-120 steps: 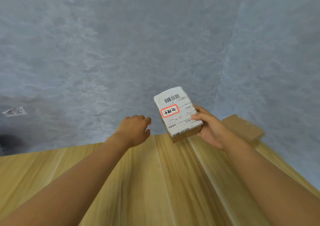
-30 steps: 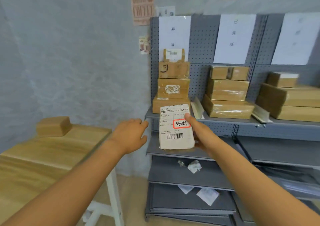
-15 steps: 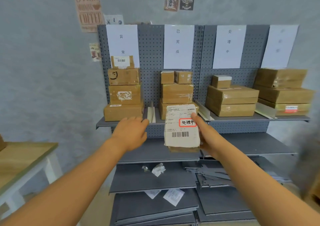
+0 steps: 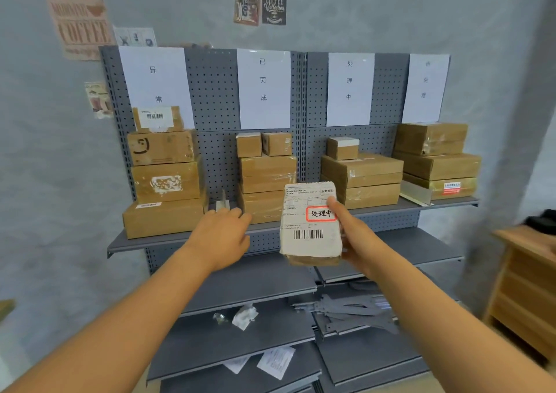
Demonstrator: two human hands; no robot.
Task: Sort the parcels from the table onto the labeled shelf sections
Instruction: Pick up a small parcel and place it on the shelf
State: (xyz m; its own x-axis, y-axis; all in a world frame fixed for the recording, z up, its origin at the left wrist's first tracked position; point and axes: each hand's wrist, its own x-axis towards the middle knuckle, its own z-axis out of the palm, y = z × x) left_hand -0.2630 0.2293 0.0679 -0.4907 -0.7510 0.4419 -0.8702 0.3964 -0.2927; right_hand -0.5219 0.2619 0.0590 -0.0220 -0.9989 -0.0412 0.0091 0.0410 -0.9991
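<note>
While the right hand grips a small parcel from its right side, thumb laid across the white label next to the red-framed sticker, the left hand hangs free just to the parcel's left, palm down, fingers loosely extended and touching nothing. The parcel is held upright in the air, label facing the camera, barcode low on its face. Beyond both hands stands a grey shelf with four paper signs on its pegboard back. Above the left hand is a stack of brown boxes; behind the parcel is a second stack; above and right of the right hand sit a third stack and a fourth stack.
</note>
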